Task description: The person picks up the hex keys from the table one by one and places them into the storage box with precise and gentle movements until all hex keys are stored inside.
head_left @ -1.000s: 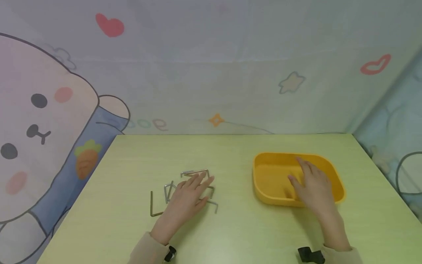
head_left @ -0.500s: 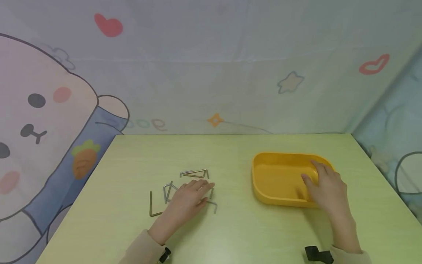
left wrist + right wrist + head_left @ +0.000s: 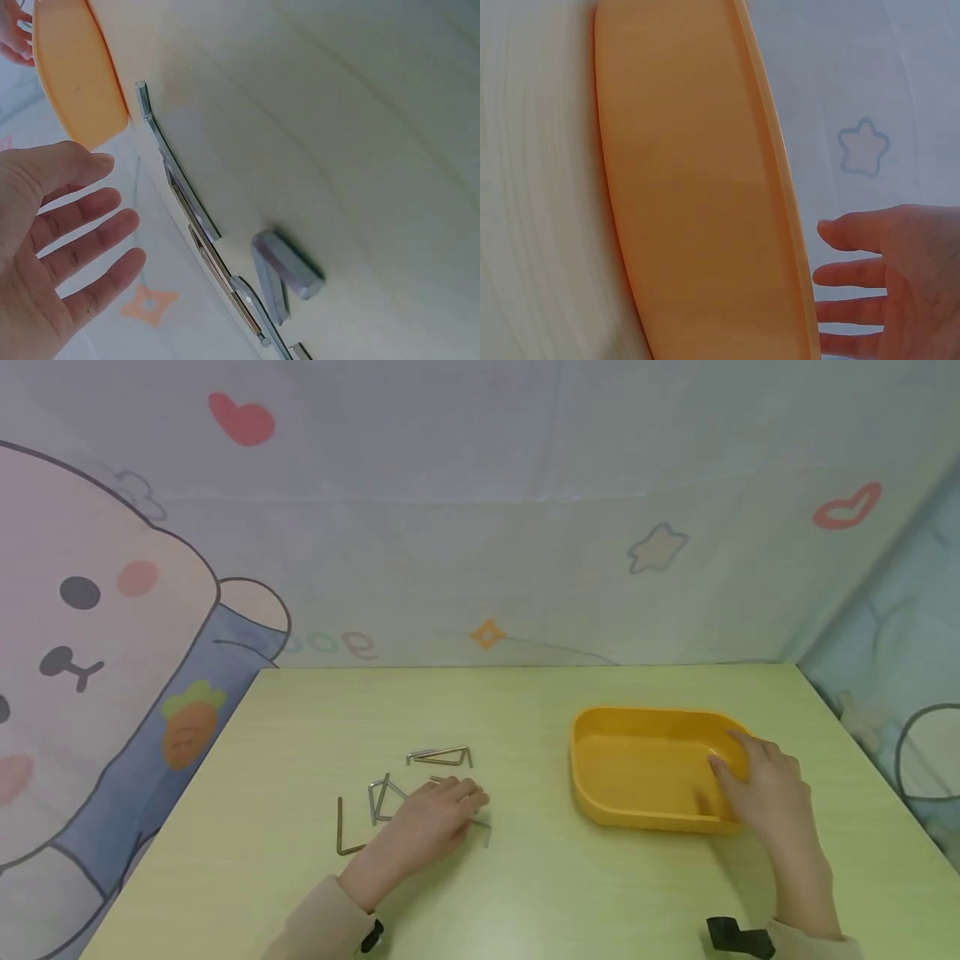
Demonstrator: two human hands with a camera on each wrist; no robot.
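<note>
A pale green table point(image 3: 525, 893) is seen against a backdrop printed with a cartoon bear point(image 3: 82, 635), a heart and a star. On the right half of the table a yellow tray point(image 3: 637, 768) is set, with nothing visible inside it. The right hand point(image 3: 765, 793) is laid at the tray's right end, its fingers loosely spread over the rim; in the right wrist view the fingers point(image 3: 855, 271) are shown straight and apart beside the tray wall, with nothing gripped. The left hand point(image 3: 431, 822) is placed on the left half of the table among a scatter of metal hex keys point(image 3: 438, 756), its fingers lightly bent over the nearest keys. In the left wrist view that hand point(image 3: 52, 247) is seen open, fingers extended and separated, just above the keys point(image 3: 195, 217), and no key is clasped. The keys are kept well apart from the tray. A dark strap point(image 3: 735, 935) is worn at the right wrist.
</note>
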